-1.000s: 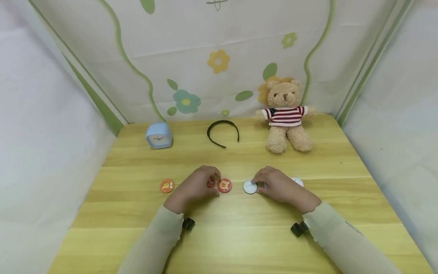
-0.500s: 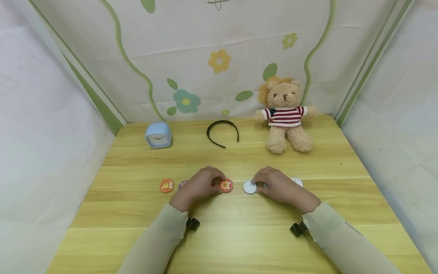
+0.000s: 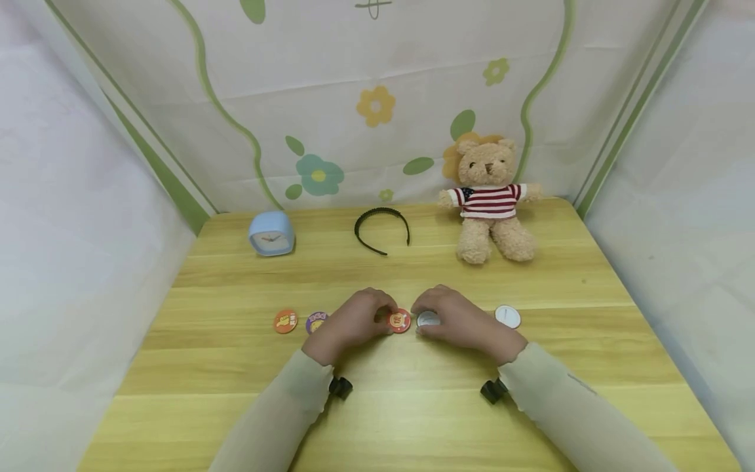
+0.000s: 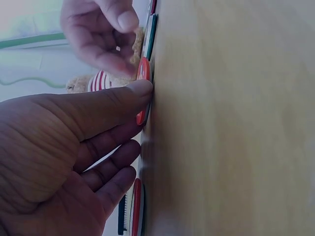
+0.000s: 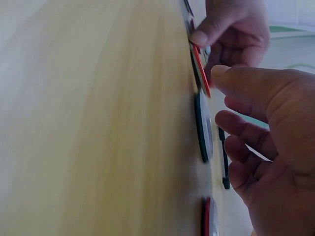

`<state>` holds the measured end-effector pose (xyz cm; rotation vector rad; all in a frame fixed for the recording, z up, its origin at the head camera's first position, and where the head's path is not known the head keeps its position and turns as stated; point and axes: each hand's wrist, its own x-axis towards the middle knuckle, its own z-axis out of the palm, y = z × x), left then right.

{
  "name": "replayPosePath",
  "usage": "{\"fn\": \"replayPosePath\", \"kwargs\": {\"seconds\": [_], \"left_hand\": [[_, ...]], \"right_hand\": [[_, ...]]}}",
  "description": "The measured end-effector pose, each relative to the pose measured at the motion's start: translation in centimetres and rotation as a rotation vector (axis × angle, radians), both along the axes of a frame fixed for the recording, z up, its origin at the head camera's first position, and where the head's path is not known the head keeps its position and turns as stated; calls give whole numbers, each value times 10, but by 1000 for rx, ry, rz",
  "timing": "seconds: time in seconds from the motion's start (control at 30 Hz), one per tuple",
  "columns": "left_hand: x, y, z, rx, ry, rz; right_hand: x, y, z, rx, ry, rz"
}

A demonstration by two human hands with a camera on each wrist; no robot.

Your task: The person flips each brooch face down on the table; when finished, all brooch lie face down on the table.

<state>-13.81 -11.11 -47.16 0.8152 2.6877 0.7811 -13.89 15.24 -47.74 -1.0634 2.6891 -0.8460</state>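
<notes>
My left hand point(image 3: 354, 319) pinches a round red pin badge point(image 3: 400, 320) by its edge; in the left wrist view the thumb and forefinger lie on the badge point(image 4: 143, 69), tilted at the tabletop. My right hand point(image 3: 459, 322) arches over a white-backed badge point(image 3: 428, 318), fingers spread apart. The right wrist view shows that badge point(image 5: 207, 125) flat on the wood, with the right thumb tip point(image 5: 220, 70) close to the red badge's edge. Beyond the left wrist lie a purple badge point(image 3: 316, 321), partly hidden, and an orange badge point(image 3: 286, 321).
Another white-backed badge point(image 3: 508, 316) lies to the right of the right hand. Along the back of the wooden table point(image 3: 377, 419) are a blue clock point(image 3: 271, 234), a black headband point(image 3: 357, 229) and a teddy bear point(image 3: 489, 200). Patterned cloth hangs behind.
My left hand has moved right, taking hold of the red badge and bringing it closer to the white-backed one. My right hand has come off that badge's edge and shifted left over it.
</notes>
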Motion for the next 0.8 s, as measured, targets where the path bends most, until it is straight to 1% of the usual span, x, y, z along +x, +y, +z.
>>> {"fn": "replayPosePath", "kwargs": {"seconds": [0.17,0.3,0.5,0.6,0.7,0.8], "left_hand": [[1,-1,0,19,-4,1],[1,-2,0,30,-4,-2],[1,-6,0,13,12,-28],[1,-8,1,21,-2,-37],[1,-11,1,24,-9,-34],[1,-13,1,16,16,-33]], "right_hand": [[-3,-20,-7,11,-7,13],[-4,-28,-10,35,17,9],[-3,-29,-7,56,46,14],[-1,-28,-4,52,46,20],[1,-26,-3,40,43,11],[1,-23,-3,30,56,-3]]}}
